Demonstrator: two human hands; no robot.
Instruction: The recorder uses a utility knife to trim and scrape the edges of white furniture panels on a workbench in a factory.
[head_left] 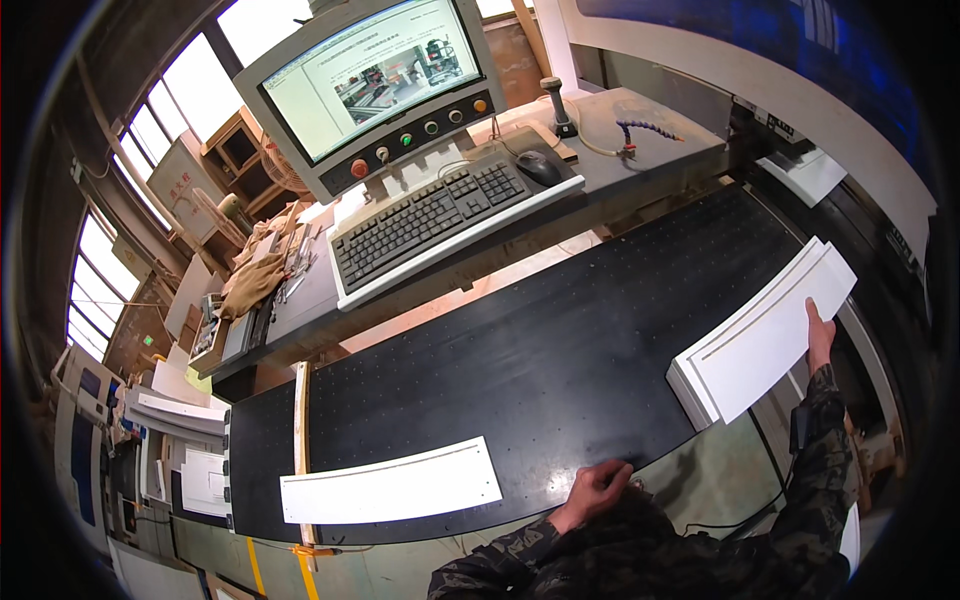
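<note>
At the right, a stack of white boards (693, 395) lies at the end of a black table (520, 340). My right hand (820, 335) grips the top white board (765, 340) by its near edge, thumb on its face and the other fingers hidden below. That board sits slightly askew over the ones under it. My left hand (597, 490) is curled into a loose fist at the table's near edge, with nothing visible in it. To its left, a single white board (390, 482) with small holes near its ends lies flat, partly over a wooden strip (301, 420).
Beyond the black table stands a console with a lit monitor (370, 75), a keyboard (430, 222) and a mouse (538, 168). A brown cloth (254, 285) and tools lie left of it. A large machine housing (780, 70) overhangs the right. An orange clamp (312, 550) holds the wooden strip.
</note>
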